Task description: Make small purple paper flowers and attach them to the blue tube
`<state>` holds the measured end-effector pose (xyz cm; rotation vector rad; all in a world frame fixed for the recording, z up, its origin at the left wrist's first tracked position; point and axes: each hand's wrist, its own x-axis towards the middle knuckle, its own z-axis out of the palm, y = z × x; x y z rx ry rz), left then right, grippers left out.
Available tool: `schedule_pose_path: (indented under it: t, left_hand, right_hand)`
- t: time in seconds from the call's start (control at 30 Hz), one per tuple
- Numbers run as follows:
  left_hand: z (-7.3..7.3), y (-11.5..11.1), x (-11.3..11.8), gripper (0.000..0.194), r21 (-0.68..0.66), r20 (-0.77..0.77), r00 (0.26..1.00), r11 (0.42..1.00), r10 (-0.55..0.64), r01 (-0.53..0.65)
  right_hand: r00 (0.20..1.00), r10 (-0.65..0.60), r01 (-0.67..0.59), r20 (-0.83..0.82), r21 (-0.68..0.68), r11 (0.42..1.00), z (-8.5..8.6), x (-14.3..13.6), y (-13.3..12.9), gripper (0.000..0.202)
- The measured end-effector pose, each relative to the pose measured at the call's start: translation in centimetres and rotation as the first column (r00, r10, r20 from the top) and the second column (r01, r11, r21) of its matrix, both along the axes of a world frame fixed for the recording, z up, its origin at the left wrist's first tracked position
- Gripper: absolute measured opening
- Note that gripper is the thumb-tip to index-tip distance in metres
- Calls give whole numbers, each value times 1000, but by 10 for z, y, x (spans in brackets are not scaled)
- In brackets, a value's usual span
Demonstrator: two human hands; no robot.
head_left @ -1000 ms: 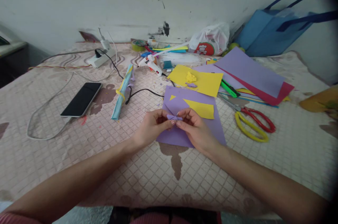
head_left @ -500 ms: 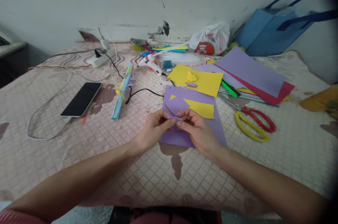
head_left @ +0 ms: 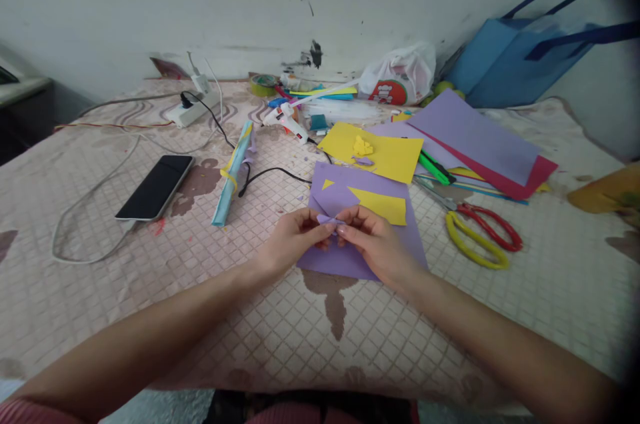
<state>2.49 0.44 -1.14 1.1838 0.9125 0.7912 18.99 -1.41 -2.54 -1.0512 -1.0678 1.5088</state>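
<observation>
Between my fingertips is a small piece of purple paper (head_left: 327, 219), pinched from both sides. My left hand (head_left: 297, 234) grips its left part with thumb and fingers, while my right hand (head_left: 373, 237) pinches its right part; the fingers partly hide it. Below my hands lies a purple sheet (head_left: 400, 247). On that sheet are a yellow paper piece (head_left: 385, 207) and a tiny yellow triangle (head_left: 327, 184). Just beyond, a yellow sheet (head_left: 395, 154) bears a little heap of yellow cut-outs (head_left: 363, 145) and a purple scrap (head_left: 364, 161).
To the right lie scissors (head_left: 477, 244) with red and yellow handles, a green cutter (head_left: 436, 167) and stacked coloured sheets (head_left: 480, 131). A glue gun (head_left: 287, 121) with a black cord stands behind. Leftward are a folded light-blue paper strip (head_left: 231, 181), a phone (head_left: 156, 187) and a power strip (head_left: 195, 111).
The small purple piece has turned slightly between my fingers, so more of its surface shows. Both hands stay in nearly the same place.
</observation>
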Motion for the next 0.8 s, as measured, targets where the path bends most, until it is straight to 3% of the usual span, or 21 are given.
schedule_pose_path:
  t: [0.13, 0.23, 0.6, 0.8]
  left_hand:
    - [-2, 3, -3, 30, 237, -75, 997, 971, -2, 20]
    - [-2, 3, -4, 26, 331, -118, 993, 944, 28, 13]
    - [2, 0, -4, 21, 237, -54, 998, 971, 8, 5]
    - [4, -1, -5, 23, 261, -73, 997, 965, 5, 15]
  right_hand:
    - [1000, -4, 4, 29, 16, 1000, -1, 1, 0, 14]
    - [998, -9, 7, 56, 32, 999, 0, 1, 0, 15]
    - [989, -4, -8, 145, 83, 997, 5, 2, -2, 19]
    - [983, -26, 4, 183, 120, 993, 5, 3, -3, 19]
